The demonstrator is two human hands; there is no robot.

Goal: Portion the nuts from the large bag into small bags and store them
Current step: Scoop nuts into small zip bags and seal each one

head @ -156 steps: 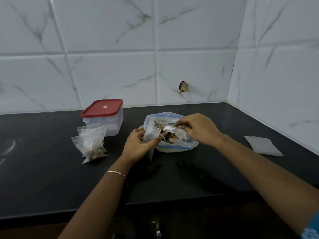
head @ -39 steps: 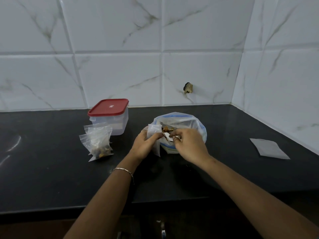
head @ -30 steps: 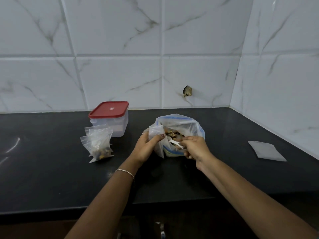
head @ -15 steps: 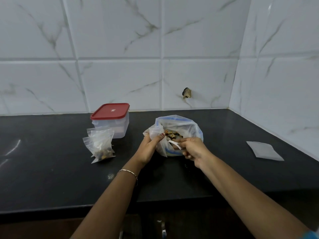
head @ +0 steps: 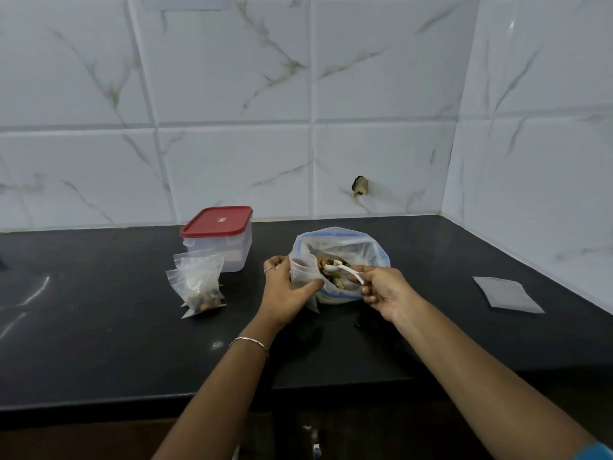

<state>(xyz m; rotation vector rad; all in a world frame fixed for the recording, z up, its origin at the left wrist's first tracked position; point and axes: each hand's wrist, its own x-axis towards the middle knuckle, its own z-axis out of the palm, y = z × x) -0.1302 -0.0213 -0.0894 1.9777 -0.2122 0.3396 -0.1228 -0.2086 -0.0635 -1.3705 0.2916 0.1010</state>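
The large clear bag (head: pixel 361 249) with a blue zip rim stands open on the black counter (head: pixel 99 353), with mixed nuts (head: pixel 335 277) inside. My left hand (head: pixel 285 290) holds a small clear bag (head: pixel 302 270) upright with its mouth open, against the large bag's left side. My right hand (head: pixel 381 290) grips a small white plastic spoon (head: pixel 341 268), its bowl over the nuts inside the large bag. Filled small bags (head: pixel 199 282) with nuts at their bottoms stand to the left.
A clear plastic container with a red lid (head: pixel 219 237) stands behind the filled bags near the tiled wall. A flat empty small bag (head: pixel 506 295) lies at the right, close to the side wall. The counter's front edge runs below my forearms.
My right hand drew back slightly to the right and turned the spoon's bowl into the nuts. My left hand kept the small bag at the large bag's side.
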